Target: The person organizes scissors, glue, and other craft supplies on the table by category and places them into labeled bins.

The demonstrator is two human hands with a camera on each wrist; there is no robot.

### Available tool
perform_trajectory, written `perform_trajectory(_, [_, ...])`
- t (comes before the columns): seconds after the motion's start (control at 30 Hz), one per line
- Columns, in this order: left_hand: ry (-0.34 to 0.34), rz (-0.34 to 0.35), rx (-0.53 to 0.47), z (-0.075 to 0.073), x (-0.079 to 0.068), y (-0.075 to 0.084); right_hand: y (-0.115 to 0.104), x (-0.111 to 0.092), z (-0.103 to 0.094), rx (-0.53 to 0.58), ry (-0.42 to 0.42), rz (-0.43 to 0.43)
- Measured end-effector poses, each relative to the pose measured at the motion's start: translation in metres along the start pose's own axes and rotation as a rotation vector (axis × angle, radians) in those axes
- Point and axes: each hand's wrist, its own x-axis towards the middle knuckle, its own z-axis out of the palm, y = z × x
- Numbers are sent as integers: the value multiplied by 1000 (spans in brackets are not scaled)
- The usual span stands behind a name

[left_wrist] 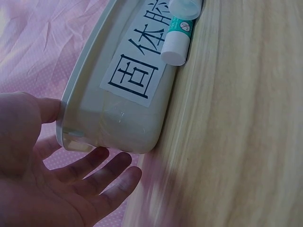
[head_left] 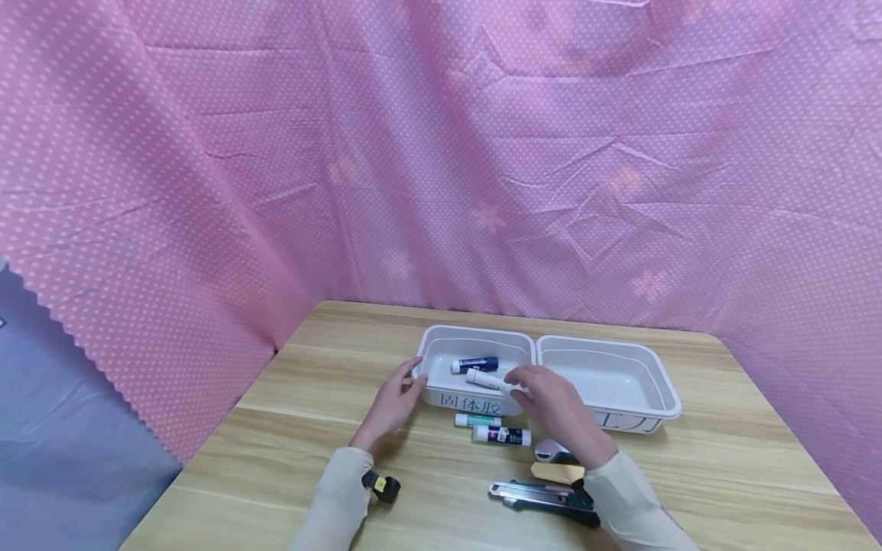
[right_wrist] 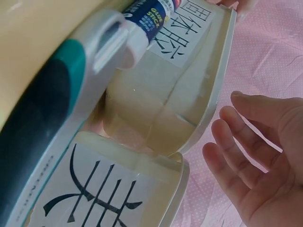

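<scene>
My left hand (head_left: 391,402) holds the left corner of a white plastic bin (left_wrist: 128,125), its thumb and forefinger at the rim. My right hand (head_left: 554,404) hovers over that bin's right side, fingers relaxed and apart; the right wrist view shows nothing between them. Inside the bin, a white glue stick (head_left: 486,379) lies just by the right fingertips, beside a dark blue glue stick (head_left: 475,365). In front of the bin on the table lie a green-and-white glue stick (head_left: 478,420) and a navy glue stick with a white cap (head_left: 503,435).
A second white bin (head_left: 653,419), with a character label on its front, adjoins at the right. Several utility knives lie under and near the right forearm, including a yellow one (head_left: 554,471) and a dark silver one (head_left: 537,494). Pink dotted cloth (head_left: 482,168) hangs behind the wooden table (head_left: 289,428).
</scene>
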Motion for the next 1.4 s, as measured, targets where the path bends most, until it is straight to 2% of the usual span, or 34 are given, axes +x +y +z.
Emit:
perform_trajectory(0.2, [6, 1, 7, 0, 1, -1, 1, -9, 3, -8, 17, -50])
perform_trajectory(0.4, [3, -1, 1, 0, 0, 0, 2, -16, 6, -25, 45, -161])
perform_trajectory(0.5, [-2, -2, -6, -1, 0, 0, 1, -18, 6, -25, 27, -237])
perform_trajectory(0.6, [-6, -4, -7, -1, -1, 0, -1, -19, 6, -32, -24, -272])
perform_trajectory(0.87, [-7, 9, -1, -1, -1, 0, -3, -19, 6, -62, -175, -223])
perform_trajectory(1.17, [-2, 17, 1, 0, -1, 1, 1, -18, 7, -32, -259, -222])
perform_trajectory(1.4, [1, 10, 4, -1, 0, 1, 5, -18, 9, -49, -290, -231])
